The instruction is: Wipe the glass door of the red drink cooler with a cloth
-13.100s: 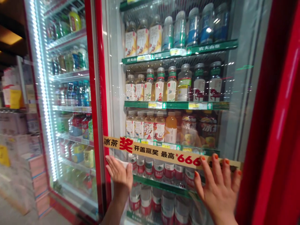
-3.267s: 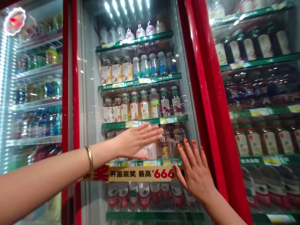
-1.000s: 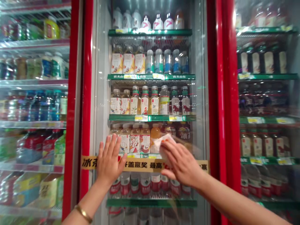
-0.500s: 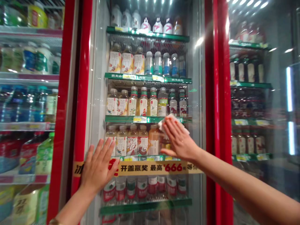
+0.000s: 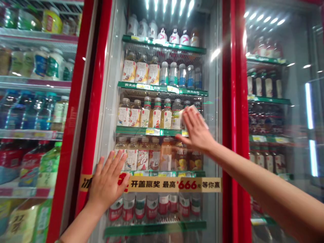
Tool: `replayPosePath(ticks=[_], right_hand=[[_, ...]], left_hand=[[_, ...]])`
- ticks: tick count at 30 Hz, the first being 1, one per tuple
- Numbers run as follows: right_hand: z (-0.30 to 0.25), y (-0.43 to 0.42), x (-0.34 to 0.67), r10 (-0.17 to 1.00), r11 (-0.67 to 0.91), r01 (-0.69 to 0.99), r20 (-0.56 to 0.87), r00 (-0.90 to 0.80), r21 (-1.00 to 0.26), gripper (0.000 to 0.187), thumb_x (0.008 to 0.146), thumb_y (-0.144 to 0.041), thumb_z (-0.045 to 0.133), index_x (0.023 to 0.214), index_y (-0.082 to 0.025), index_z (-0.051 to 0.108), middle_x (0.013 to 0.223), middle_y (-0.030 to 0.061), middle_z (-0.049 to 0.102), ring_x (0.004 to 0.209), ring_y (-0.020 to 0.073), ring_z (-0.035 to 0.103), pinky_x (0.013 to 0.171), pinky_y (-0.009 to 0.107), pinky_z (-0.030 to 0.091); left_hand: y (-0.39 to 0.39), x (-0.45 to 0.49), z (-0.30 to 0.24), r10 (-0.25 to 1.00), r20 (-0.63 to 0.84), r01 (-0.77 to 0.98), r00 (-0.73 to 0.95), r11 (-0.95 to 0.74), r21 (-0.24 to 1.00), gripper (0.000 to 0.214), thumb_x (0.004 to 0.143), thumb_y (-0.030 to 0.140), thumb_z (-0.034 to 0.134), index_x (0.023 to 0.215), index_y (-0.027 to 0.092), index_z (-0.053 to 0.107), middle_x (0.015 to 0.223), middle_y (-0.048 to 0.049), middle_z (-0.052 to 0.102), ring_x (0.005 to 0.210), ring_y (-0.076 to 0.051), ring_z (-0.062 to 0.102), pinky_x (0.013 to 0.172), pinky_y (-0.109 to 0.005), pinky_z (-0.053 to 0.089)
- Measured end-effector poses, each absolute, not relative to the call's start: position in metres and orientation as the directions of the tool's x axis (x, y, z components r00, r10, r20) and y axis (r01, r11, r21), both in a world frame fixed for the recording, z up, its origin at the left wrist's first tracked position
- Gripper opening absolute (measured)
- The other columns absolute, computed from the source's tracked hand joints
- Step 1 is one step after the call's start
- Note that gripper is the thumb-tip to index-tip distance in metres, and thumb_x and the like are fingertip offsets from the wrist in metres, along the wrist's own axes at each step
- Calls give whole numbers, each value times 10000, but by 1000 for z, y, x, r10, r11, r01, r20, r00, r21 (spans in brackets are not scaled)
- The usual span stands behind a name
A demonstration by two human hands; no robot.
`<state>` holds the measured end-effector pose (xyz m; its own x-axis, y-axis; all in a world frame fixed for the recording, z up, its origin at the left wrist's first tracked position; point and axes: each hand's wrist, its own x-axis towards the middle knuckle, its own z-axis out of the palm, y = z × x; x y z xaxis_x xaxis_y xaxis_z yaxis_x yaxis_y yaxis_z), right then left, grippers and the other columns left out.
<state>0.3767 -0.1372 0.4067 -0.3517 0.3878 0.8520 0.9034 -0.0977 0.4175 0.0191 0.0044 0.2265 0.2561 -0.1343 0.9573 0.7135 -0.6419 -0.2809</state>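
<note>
The right hand, fingers spread, presses what looks like a white cloth against the glass door of a red drinks cooler; the left hand lies spread flat on the glass, overlapping a yellow banner.

Level with our right hand, a green-edged cooler shelf carries a row of upright tea and juice bottles; above that hand, another shelf holds more bottles. Below our left hand, the lowest clearly visible shelf carries upright red-labelled water bottles.
</note>
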Motion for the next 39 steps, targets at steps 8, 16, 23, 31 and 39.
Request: replayPosePath(ticks=[8, 16, 23, 31, 39], right_hand=[[347, -136, 353, 408, 138, 685, 589, -697, 715, 1129, 1000, -907, 271, 1770, -112, 48, 1862, 133, 100, 1741, 294, 65, 1425, 515, 129], [399, -126, 371, 151, -118, 990, 987, -61, 79, 942, 1101, -713, 237, 1760, -86, -8, 1851, 219, 26, 1737, 357, 25, 1382, 686, 135], [309, -96, 286, 251, 271, 487, 427, -869, 830, 1119, 980, -912, 329, 1752, -109, 222, 1816, 84, 313, 1734, 216, 121, 1417, 413, 222], [423, -97, 300, 189, -36, 988, 972, -142, 151, 1028, 1054, -800, 211, 1754, -60, 72, 1856, 190, 19, 1738, 350, -23, 1394, 663, 75], [308, -102, 281, 350, 372, 554, 440, -827, 745, 900, 1073, -735, 401, 1758, -178, 226, 1839, 52, 262, 1732, 206, 132, 1426, 442, 165]], left_hand=[[4, 19, 227, -139, 959, 719, 249, -636, -279, 785, 1043, 427, 566, 1751, 264, 270, 1775, -55, 383, 1715, -212, 225, 1441, -466, 100], [2, 19, 226, -106, 955, 761, 278, -582, -286, 830, 1045, 427, 586, 1764, 259, 206, 1790, -56, 353, 1725, -215, 182, 1442, -478, 103], [4, 18, 221, -81, 976, 823, 201, -527, -213, 919, 1027, 489, 604, 1769, 181, 156, 1832, -118, 230, 1740, -275, 117, 1441, -523, 43], [5, 17, 219, -47, 981, 815, 188, -551, -183, 954, 1010, 532, 616, 1773, 219, 135, 1828, -124, 245, 1729, -303, 190, 1428, -578, 133], [4, 14, 219, -26, 982, 795, 187, -583, -167, 813, 1038, 271, 483, 1774, 238, 139, 1825, -107, 268, 1724, -275, 207, 1427, -574, 150]])
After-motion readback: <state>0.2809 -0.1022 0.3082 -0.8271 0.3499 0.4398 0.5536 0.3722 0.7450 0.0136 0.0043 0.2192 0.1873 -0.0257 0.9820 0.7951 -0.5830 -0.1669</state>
